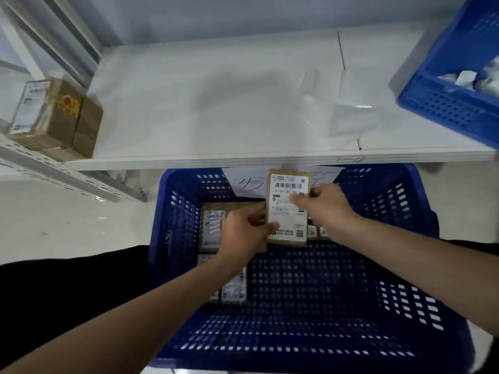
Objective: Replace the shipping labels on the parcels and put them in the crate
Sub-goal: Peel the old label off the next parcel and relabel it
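A small brown parcel (288,209) with a white shipping label on its face hangs above the blue crate (378,265). My left hand (244,233) grips its lower left edge, thumb lying on the label. My right hand (325,205) holds its right side, with the fingers laid across the label. Inside the crate several labelled brown parcels (213,228) lie along the left and far side, and my left forearm hides part of them. A white sheet with handwriting (248,183) hangs on the crate's far wall.
A white table (216,103) runs across above the crate, with clear plastic film (348,109) on its right part. A second blue crate (459,76) stands at the right. Brown boxes (56,117) are stacked on a metal shelf at the left.
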